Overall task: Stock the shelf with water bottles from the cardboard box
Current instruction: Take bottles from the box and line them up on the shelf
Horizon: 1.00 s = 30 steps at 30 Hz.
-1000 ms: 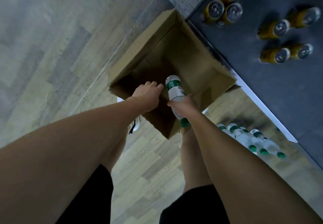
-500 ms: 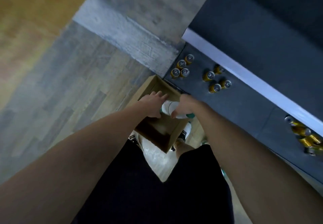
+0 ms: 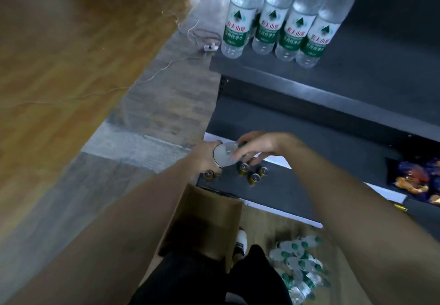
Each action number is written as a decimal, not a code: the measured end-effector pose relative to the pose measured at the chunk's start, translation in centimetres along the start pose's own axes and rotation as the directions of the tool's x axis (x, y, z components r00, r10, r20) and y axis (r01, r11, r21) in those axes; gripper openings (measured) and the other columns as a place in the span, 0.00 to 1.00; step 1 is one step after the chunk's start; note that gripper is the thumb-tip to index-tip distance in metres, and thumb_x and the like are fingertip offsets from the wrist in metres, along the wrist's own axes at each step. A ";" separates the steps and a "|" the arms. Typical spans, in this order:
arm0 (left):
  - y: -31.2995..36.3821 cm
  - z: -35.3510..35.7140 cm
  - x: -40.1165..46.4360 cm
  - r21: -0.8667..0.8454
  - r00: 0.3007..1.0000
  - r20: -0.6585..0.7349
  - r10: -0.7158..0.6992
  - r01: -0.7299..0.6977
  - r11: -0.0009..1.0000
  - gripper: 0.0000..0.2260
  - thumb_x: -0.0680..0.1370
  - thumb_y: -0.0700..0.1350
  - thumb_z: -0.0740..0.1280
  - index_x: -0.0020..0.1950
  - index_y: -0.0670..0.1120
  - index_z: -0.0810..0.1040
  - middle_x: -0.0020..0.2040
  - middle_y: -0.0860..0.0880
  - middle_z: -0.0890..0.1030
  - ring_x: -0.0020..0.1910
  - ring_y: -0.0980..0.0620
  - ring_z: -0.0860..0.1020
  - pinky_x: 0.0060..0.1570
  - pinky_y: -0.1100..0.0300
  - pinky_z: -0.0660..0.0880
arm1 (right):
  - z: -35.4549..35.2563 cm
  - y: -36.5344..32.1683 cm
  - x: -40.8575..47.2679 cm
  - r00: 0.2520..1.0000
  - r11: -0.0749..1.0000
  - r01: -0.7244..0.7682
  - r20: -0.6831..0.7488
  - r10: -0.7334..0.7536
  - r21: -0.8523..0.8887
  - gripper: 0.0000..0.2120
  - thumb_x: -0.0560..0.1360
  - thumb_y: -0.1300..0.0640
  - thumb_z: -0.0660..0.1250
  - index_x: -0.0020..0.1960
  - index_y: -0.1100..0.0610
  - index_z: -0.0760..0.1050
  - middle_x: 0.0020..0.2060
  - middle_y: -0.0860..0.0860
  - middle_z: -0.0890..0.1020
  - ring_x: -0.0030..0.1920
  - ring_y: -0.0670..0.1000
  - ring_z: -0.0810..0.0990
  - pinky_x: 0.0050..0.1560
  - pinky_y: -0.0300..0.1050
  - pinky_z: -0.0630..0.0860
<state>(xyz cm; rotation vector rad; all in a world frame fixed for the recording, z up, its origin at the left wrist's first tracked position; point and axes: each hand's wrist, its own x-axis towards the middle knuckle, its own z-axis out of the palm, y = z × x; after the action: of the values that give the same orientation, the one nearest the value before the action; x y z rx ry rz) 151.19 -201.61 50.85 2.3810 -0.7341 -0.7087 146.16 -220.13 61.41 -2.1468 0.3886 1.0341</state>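
I hold one clear water bottle [image 3: 223, 155] between both hands, its round base turned toward me, above the lower shelf. My left hand [image 3: 203, 158] wraps its left side. My right hand [image 3: 258, 145] lies over its right side with fingers curled on it. The open cardboard box [image 3: 209, 211] stands on the floor below my arms, its inside dark. Several upright green-labelled water bottles [image 3: 278, 18] stand in a row on the dark upper shelf [image 3: 333, 85].
Several gold cans [image 3: 254, 173] stand on the lower shelf [image 3: 309, 192] just under my hands. Snack bags [image 3: 415, 180] lie further right. Several loose water bottles [image 3: 300, 264] lie on the floor right of my feet. White cables and a plug [image 3: 209, 47] trail on the floor.
I have straightened up and the view has tilted up to the shelves. The bottle has risen from the box to lower-shelf height, and my left hand has left the box edge and closed on it.
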 end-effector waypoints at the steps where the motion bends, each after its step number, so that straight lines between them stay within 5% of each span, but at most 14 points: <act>1: 0.7 -0.9 0.1 -0.030 1.000 -0.013 -0.023 0.023 0.999 0.28 0.62 0.46 0.81 0.60 0.50 0.76 0.52 0.52 0.81 0.51 0.51 0.79 0.53 0.55 0.77 | -0.6 0.1 -1.3 1.000 1.000 0.014 -0.011 -0.014 -0.005 0.27 0.70 0.50 0.78 0.65 0.54 0.74 0.59 0.50 0.80 0.58 0.49 0.81 0.60 0.49 0.80; 6: 4.5 -4.3 0.3 -0.162 0.997 -0.076 -0.024 0.011 0.987 0.28 0.60 0.45 0.82 0.58 0.48 0.77 0.51 0.48 0.83 0.50 0.47 0.80 0.54 0.49 0.78 | -3.1 1.2 -4.2 0.982 0.996 0.032 -0.183 -0.048 -0.088 0.34 0.66 0.50 0.80 0.69 0.54 0.72 0.61 0.52 0.79 0.57 0.51 0.81 0.60 0.49 0.79; 9: 7.5 -6.4 0.2 -0.249 0.991 -0.131 -0.007 -0.026 0.968 0.30 0.57 0.46 0.83 0.57 0.49 0.79 0.49 0.50 0.84 0.48 0.50 0.82 0.51 0.54 0.78 | -4.7 1.1 -5.6 0.941 0.988 0.082 -0.316 -0.119 -0.128 0.29 0.65 0.49 0.80 0.63 0.51 0.75 0.59 0.50 0.79 0.56 0.51 0.81 0.59 0.51 0.80; 15: 14.1 -11.5 -0.2 -0.448 0.974 -0.213 0.070 -0.162 0.879 0.31 0.58 0.41 0.81 0.59 0.48 0.77 0.49 0.48 0.85 0.50 0.49 0.84 0.55 0.45 0.79 | -9.9 -0.3 -8.2 0.860 0.944 0.161 -0.429 -0.277 -0.287 0.21 0.67 0.52 0.79 0.56 0.53 0.76 0.51 0.49 0.81 0.51 0.52 0.80 0.54 0.46 0.78; 20: 20.4 -15.4 -0.9 -0.521 0.947 -0.295 0.130 -0.274 0.808 0.19 0.67 0.32 0.76 0.54 0.46 0.77 0.41 0.53 0.85 0.40 0.58 0.84 0.40 0.62 0.78 | -13.6 -1.0 -9.4 0.815 0.915 0.194 -0.461 -0.352 -0.355 0.21 0.64 0.52 0.81 0.52 0.50 0.76 0.47 0.47 0.81 0.50 0.51 0.80 0.56 0.48 0.78; 23: 23.2 -16.7 -0.5 -0.545 0.925 -0.356 0.134 -0.322 0.774 0.23 0.68 0.33 0.77 0.58 0.48 0.76 0.40 0.58 0.85 0.39 0.63 0.83 0.34 0.68 0.76 | -15.2 -0.8 -9.8 0.815 0.914 0.235 -0.445 -0.371 -0.332 0.22 0.65 0.54 0.81 0.55 0.52 0.76 0.49 0.47 0.81 0.53 0.51 0.80 0.60 0.47 0.77; 26: 24.7 -17.5 0.7 -0.535 0.916 -0.382 0.119 -0.324 0.781 0.29 0.63 0.39 0.82 0.61 0.50 0.76 0.49 0.53 0.86 0.49 0.54 0.84 0.46 0.60 0.80 | -16.5 -0.4 -10.0 0.802 0.906 0.270 -0.444 -0.398 -0.325 0.23 0.65 0.56 0.81 0.57 0.54 0.76 0.49 0.47 0.81 0.52 0.51 0.80 0.59 0.47 0.76; 30: 26.5 -17.7 2.9 -0.531 0.890 -0.450 0.072 -0.331 0.780 0.31 0.58 0.37 0.83 0.58 0.48 0.77 0.50 0.48 0.85 0.50 0.47 0.84 0.54 0.45 0.80 | -18.5 0.7 -9.9 0.784 0.899 0.303 -0.453 -0.424 -0.317 0.21 0.66 0.54 0.81 0.54 0.52 0.76 0.49 0.47 0.81 0.50 0.50 0.80 0.57 0.45 0.76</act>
<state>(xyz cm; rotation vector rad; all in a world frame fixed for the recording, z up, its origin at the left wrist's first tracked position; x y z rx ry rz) 155.17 -216.07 79.11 1.7382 -0.4820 -0.2648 149.83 -234.15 76.61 -2.5656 0.0771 0.2772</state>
